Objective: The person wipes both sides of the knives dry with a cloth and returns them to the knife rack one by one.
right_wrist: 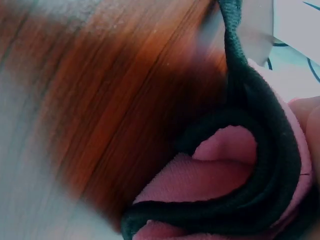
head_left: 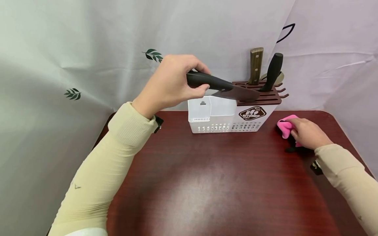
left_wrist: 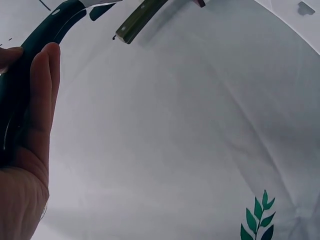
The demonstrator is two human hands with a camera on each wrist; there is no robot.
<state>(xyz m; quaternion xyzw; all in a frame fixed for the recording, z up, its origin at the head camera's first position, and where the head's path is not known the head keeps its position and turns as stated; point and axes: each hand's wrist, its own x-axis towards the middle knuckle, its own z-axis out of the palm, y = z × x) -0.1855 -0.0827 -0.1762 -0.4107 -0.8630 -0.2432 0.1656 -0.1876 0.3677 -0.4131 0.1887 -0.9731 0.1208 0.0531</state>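
My left hand grips the black handle of a kitchen knife between thumb and fingers. The blade points right and lies across the brown slotted top of a white knife holder in the head view. In the left wrist view the same knife handle runs up along the fingers. At the table's right side, my right hand holds a bunched pink cloth with black edging. The right wrist view shows the cloth folded close over the wood.
A wooden-handled knife and a black-handled knife stand in the holder's slots. Brown hooks stick out from its right side. The dark red table backs onto a white curtain with leaf prints.
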